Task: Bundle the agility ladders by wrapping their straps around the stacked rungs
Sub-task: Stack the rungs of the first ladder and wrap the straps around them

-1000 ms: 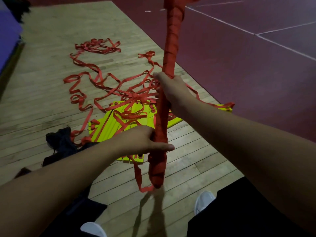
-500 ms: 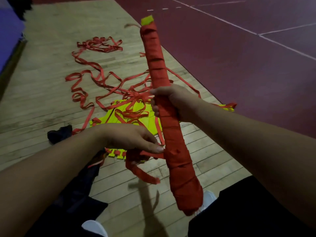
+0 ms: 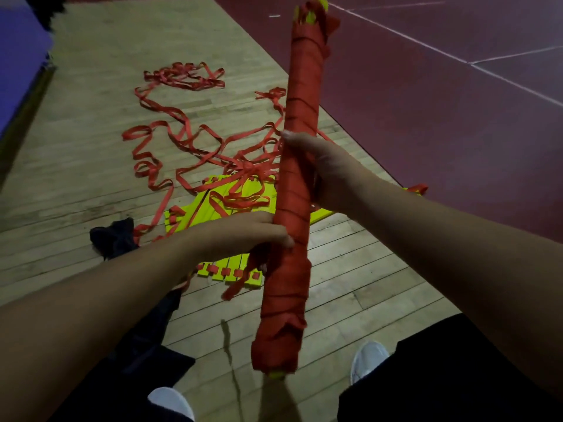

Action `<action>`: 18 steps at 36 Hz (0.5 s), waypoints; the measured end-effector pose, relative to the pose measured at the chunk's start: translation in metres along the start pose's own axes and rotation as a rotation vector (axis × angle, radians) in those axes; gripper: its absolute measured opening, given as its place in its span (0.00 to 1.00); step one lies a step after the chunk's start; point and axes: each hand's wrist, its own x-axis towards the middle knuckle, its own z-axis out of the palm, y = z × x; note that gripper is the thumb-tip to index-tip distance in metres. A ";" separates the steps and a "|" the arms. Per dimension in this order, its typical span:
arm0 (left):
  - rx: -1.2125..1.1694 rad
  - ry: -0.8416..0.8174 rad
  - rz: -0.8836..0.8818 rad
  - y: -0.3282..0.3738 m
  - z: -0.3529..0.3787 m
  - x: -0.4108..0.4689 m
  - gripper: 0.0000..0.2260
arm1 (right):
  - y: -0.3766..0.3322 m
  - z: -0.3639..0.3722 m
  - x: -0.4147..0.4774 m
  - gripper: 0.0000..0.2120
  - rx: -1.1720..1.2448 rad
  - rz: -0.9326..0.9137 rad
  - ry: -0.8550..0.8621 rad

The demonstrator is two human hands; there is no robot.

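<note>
**Clerk:** Item one: what was it, and how was it held?

**Keeper:** One bundle [image 3: 300, 123], stacked rungs wound in red strap from end to end, was held near upright above the floor with its top tilted away. Yellow was seen only at its two tips. The right hand [image 3: 327, 173] was wrapped round the middle, with its fingers curled out of sight behind. The left hand [image 3: 243, 236] was closed lower down on the strap tail [image 3: 240, 284], with the thumb laid against the bundle. The tail's free end hung below that hand.

**Clerk:** What was recorded round about?

**Keeper:** On the wooden floor [image 3: 91, 153], a spread of yellow rungs [image 3: 210, 208] was laid flat behind the bundle. It was partly hidden by the bundle and by both forearms. Loose straps [image 3: 170, 117], red, were strewn in loops from those rungs toward the far left, and several were draped across the rungs themselves. A dark cloth [image 3: 114, 237] was logged just beside the spread's left edge. A right shoe [image 3: 367, 359] and a left shoe [image 3: 172, 402], both white, were noted near the bottom edge. The bundle's lower tip was seen between them. Black trousers [image 3: 441, 379] were entered at the lower right.

**Clerk:** And beyond the boards?

**Keeper:** A red court surface [image 3: 426, 141] crossed by white lines [image 3: 515, 83] was listed to the right. A blue mat [image 3: 18, 74] was listed at the left edge.
</note>
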 end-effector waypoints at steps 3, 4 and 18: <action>-0.036 -0.097 -0.039 0.004 0.000 -0.005 0.20 | 0.000 0.003 -0.004 0.08 -0.004 0.013 0.009; 0.006 -0.102 -0.070 0.006 0.000 -0.005 0.18 | 0.001 0.003 -0.004 0.08 0.025 0.024 -0.008; 0.638 0.016 -0.203 -0.006 -0.008 0.008 0.17 | 0.006 0.001 0.013 0.32 0.005 0.009 0.147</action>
